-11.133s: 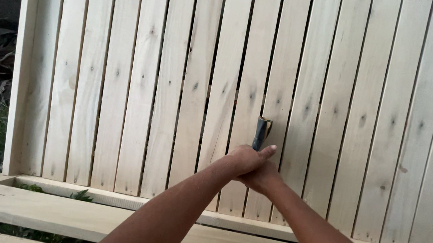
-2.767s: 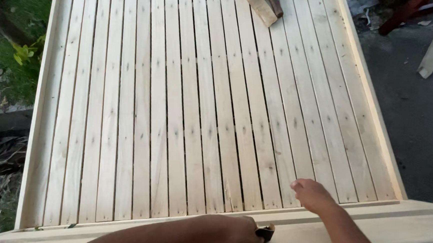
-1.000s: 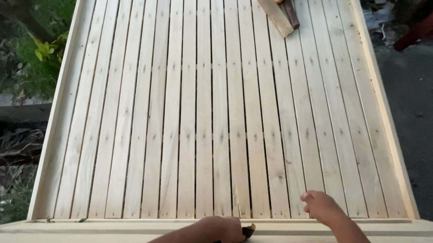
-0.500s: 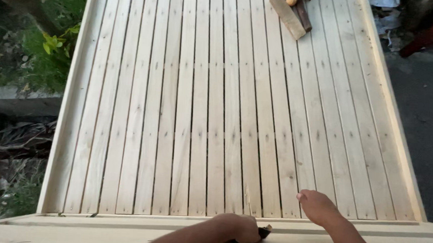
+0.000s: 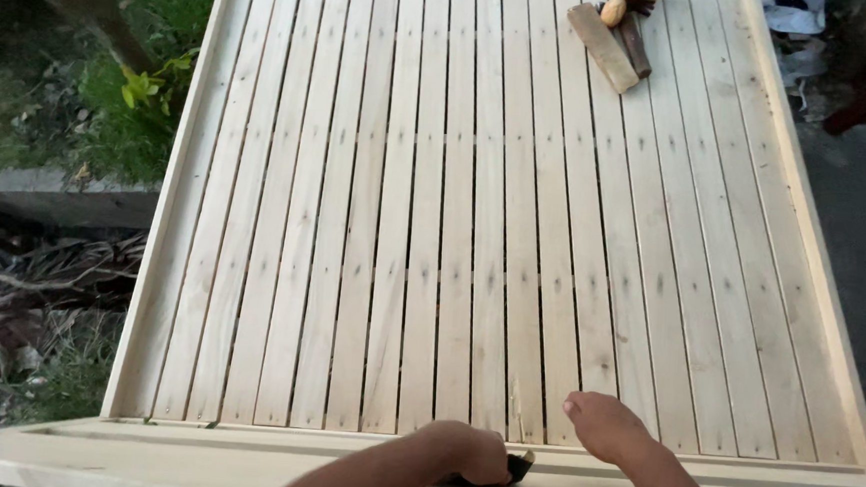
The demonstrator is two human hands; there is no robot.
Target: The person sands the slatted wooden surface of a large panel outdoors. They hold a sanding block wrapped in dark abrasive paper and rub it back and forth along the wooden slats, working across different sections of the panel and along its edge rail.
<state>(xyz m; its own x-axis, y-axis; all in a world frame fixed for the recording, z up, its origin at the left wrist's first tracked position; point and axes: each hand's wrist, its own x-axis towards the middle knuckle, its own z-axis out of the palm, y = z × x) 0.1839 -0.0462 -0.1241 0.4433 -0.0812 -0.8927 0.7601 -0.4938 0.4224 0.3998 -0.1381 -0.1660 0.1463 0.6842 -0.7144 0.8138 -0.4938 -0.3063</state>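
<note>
The person is leaning over the near end of a pale slatted wooden platform point(image 5: 434, 224), and both hands are working at the near end rail point(image 5: 190, 449) that runs left to right across the bottom of the view. The left hand point(image 5: 470, 454) is curling tightly around a small dark tool point(image 5: 520, 466), pressing it down on the rail; only the tool's tip is showing past the knuckles, pointing rightward and a little away from the person, so its long axis appears to be lying roughly along the rail, though most of it is hidden. What kind of tool it is cannot be told. The right hand point(image 5: 604, 427) is resting just to the right of and slightly beyond the tool, empty, its fingers loosely bent and lying on the near ends of the slats; it is near the tool but not touching it, so the left hand is plainly the nearer one. The slats are running lengthwise away from the person, at right angles to the rail. Far off at the other end, a short wooden block point(image 5: 602, 47) is lying at a slant beside a small rounded yellowish object point(image 5: 613, 11), well apart from both hands.
</note>
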